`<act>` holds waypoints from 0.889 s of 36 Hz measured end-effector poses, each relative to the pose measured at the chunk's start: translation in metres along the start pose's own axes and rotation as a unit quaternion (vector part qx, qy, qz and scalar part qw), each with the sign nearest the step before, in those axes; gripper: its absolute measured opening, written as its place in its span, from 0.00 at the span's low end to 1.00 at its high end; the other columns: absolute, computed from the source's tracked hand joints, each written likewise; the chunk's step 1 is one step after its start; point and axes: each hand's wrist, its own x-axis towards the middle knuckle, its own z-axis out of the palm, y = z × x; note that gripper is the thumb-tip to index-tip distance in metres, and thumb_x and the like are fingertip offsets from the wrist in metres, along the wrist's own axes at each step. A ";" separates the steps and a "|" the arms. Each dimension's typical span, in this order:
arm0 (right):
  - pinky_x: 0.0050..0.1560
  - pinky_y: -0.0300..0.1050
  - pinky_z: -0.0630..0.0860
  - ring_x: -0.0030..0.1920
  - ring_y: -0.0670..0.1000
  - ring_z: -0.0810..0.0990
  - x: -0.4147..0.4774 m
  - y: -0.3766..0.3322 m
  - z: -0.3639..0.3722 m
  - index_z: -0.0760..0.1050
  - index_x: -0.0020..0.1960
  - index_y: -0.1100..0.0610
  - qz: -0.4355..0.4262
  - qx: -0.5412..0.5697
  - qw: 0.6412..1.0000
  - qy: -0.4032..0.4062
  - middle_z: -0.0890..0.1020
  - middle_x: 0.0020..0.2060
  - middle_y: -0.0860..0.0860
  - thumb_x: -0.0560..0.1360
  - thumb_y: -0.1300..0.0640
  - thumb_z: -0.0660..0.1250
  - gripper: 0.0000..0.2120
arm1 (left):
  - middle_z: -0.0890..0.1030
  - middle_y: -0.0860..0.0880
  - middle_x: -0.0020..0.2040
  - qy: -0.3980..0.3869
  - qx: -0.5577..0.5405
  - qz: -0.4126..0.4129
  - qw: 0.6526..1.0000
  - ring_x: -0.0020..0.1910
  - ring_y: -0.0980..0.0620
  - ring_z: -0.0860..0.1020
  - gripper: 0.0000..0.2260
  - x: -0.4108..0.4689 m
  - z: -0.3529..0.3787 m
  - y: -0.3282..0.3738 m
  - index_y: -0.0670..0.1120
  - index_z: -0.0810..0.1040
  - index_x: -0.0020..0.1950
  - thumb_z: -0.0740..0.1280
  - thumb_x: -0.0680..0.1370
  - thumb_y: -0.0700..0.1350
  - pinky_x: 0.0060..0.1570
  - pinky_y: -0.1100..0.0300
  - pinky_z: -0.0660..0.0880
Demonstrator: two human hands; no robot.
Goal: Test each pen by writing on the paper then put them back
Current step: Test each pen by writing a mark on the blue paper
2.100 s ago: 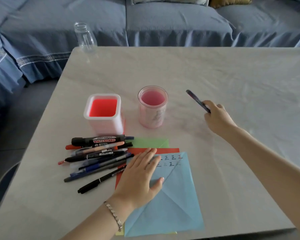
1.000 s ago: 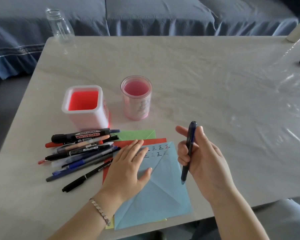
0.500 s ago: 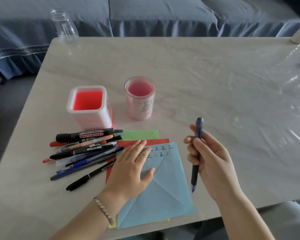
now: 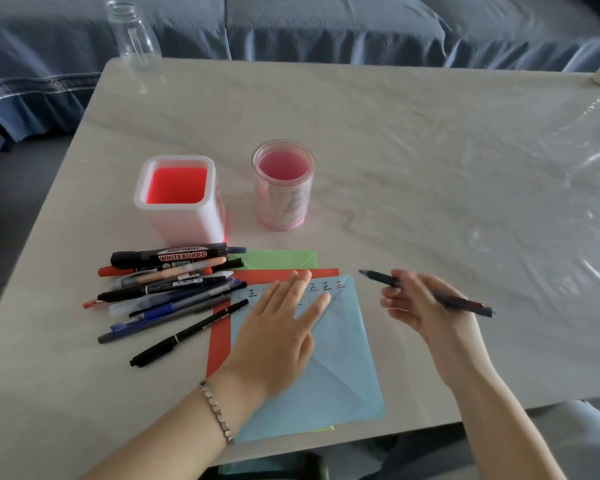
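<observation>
Left grip [image 4: 278, 337] spread flat, pinning the paper [image 4: 343, 368]; right grip [image 4: 426, 308] pinches the pen [image 4: 461, 302], tip at ten o'clock, so aim for bare paper

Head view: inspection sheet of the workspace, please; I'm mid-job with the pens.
Surface: pale marble-look table, glossy at right.
Job's things: light blue paper sheet with written marks, on red sheet and green sheet; pile of pens and markers left of it; square white holder with red inside and round pink cup, no pens in either.
Clutter: clear plastic bottle at far left corner.
Grippers: left hand flat on the blue sheet; right hand holds a dark blue pen, tip beside the sheet's far corner.
Cables: nothing seen.
Surroundings: blue sofa behind.
</observation>
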 end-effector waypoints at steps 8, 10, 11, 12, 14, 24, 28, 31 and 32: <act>0.28 0.35 0.69 0.24 0.46 0.71 0.014 0.014 0.008 0.69 0.40 0.56 -0.036 0.001 0.999 0.039 0.73 0.21 0.45 0.75 0.66 0.61 0.08 | 0.67 0.40 0.71 -0.017 -0.007 0.024 1.000 0.71 0.40 0.64 0.20 0.006 0.013 0.012 0.53 0.71 0.66 0.55 0.76 0.55 0.71 0.49 0.57; 0.31 0.35 0.74 0.29 0.47 0.77 0.018 0.015 0.012 0.73 0.43 0.56 -0.040 -0.008 0.999 0.000 0.79 0.27 0.49 0.76 0.65 0.59 0.07 | 0.67 0.40 0.71 -0.022 -0.005 0.029 0.999 0.71 0.39 0.64 0.20 0.008 0.014 0.012 0.53 0.71 0.66 0.55 0.76 0.56 0.69 0.49 0.54; 0.32 0.36 0.75 0.30 0.47 0.78 0.019 0.015 0.015 0.74 0.43 0.57 -0.043 -0.016 0.999 -0.016 0.80 0.29 0.50 0.76 0.65 0.59 0.08 | 0.67 0.40 0.71 -0.024 -0.002 0.030 0.999 0.71 0.39 0.64 0.21 0.008 0.014 0.012 0.53 0.71 0.66 0.55 0.76 0.56 0.68 0.49 0.53; 0.32 0.36 0.75 0.30 0.47 0.78 0.021 0.016 0.018 0.75 0.42 0.57 -0.047 -0.028 0.998 -0.020 0.80 0.30 0.51 0.76 0.65 0.60 0.08 | 0.67 0.40 0.71 -0.026 -0.001 0.029 0.999 0.71 0.39 0.63 0.21 0.008 0.015 0.011 0.53 0.72 0.66 0.55 0.76 0.56 0.68 0.49 0.53; 0.30 0.36 0.74 0.26 0.45 0.76 0.024 0.017 0.024 0.75 0.38 0.58 -0.061 -0.046 0.997 -0.005 0.78 0.27 0.49 0.75 0.64 0.64 0.08 | 0.67 0.41 0.71 -0.027 -0.005 0.026 0.999 0.72 0.40 0.62 0.21 0.007 0.015 0.011 0.53 0.72 0.66 0.55 0.75 0.57 0.69 0.49 0.52; 0.28 0.37 0.65 0.24 0.45 0.66 0.036 0.041 0.043 0.67 0.26 0.60 -0.135 -0.126 0.976 0.116 0.71 0.22 0.52 0.71 0.58 0.69 0.19 | 0.66 0.41 0.72 -0.025 -0.030 0.016 0.999 0.72 0.43 0.55 0.21 0.007 0.016 0.013 0.55 0.72 0.66 0.55 0.75 0.57 0.69 0.50 0.49; 0.27 0.33 0.62 0.25 0.44 0.64 0.034 0.048 0.046 0.66 0.26 0.63 -0.155 -0.123 0.970 0.141 0.68 0.21 0.51 0.71 0.63 0.66 0.17 | 0.67 0.41 0.71 -0.017 -0.046 0.013 0.999 0.72 0.42 0.58 0.21 0.007 0.016 0.014 0.55 0.74 0.65 0.56 0.75 0.57 0.69 0.51 0.50; 0.27 0.34 0.62 0.24 0.45 0.64 0.034 0.051 0.046 0.65 0.25 0.61 -0.163 -0.127 0.967 0.151 0.67 0.18 0.47 0.71 0.63 0.66 0.18 | 0.67 0.41 0.71 -0.013 -0.057 0.012 0.998 0.71 0.43 0.58 0.21 0.006 0.017 0.014 0.54 0.75 0.64 0.56 0.75 0.57 0.69 0.50 0.52; 0.27 0.34 0.62 0.24 0.44 0.64 0.035 0.052 0.046 0.65 0.25 0.60 -0.165 -0.128 0.966 0.151 0.68 0.18 0.46 0.71 0.63 0.66 0.18 | 0.67 0.41 0.71 -0.012 -0.060 0.011 0.998 0.71 0.42 0.58 0.20 0.006 0.017 0.014 0.54 0.75 0.64 0.57 0.75 0.56 0.69 0.50 0.52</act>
